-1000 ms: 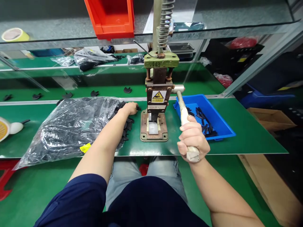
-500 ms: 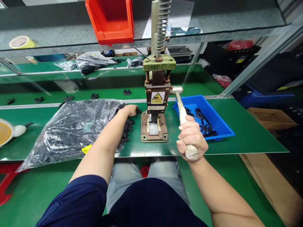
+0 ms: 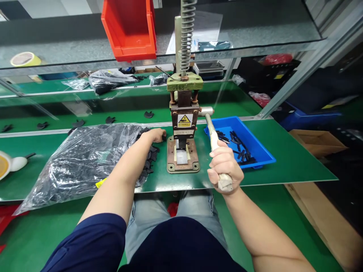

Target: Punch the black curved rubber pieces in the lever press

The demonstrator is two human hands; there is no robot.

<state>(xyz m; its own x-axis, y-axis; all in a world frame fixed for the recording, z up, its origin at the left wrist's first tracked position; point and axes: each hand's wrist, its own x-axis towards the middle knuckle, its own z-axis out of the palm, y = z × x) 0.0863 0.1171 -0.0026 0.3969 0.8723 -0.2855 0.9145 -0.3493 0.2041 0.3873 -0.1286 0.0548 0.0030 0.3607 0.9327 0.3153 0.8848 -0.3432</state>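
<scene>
A hand press [image 3: 183,124] with a tall spring stands in the middle of the green bench. My right hand [image 3: 225,168] is closed around the lower end of its taped lever [image 3: 213,140], which slopes down toward me. My left hand [image 3: 156,134] reaches into loose black flat parts [image 3: 149,156] spilling from a clear plastic bag [image 3: 82,158], just left of the press base; its fingers curl onto the parts and what they hold is hidden.
A blue tray [image 3: 256,145] with black parts sits right of the press. Behind runs a green conveyor [image 3: 85,109] carrying single black pieces. A red bin [image 3: 129,28] and a tape roll [image 3: 25,59] rest on the glass shelf above. A cardboard box [image 3: 317,141] stands at right.
The view has shifted slightly, moving everything a little left and down. Both hands keep their places: right on the lever, left at the pile of parts.
</scene>
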